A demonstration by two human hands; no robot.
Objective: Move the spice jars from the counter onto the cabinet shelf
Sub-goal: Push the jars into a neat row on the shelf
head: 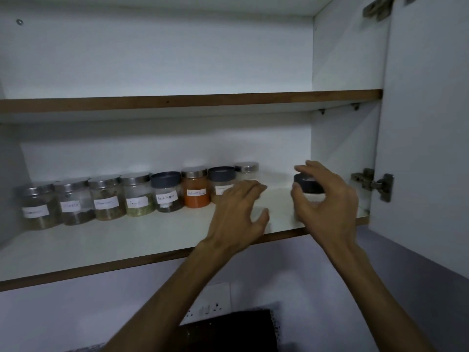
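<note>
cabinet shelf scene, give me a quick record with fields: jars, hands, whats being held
shelf: lower cabinet shelf, white top, brown front edge
row: eight labelled spice jars standing upright side by side towards the back
lids: mostly metal, two dark
readable labels: fennel jar, black pepper jar
orange contents: one jar
right hand: fingers curled round a dark-lidded jar at the shelf's right end, apart from the row
left hand: fingers spread, holding nothing, over the shelf in front of the row's right end
upper shelf: nothing visible on it
door hinge: at right
</note>
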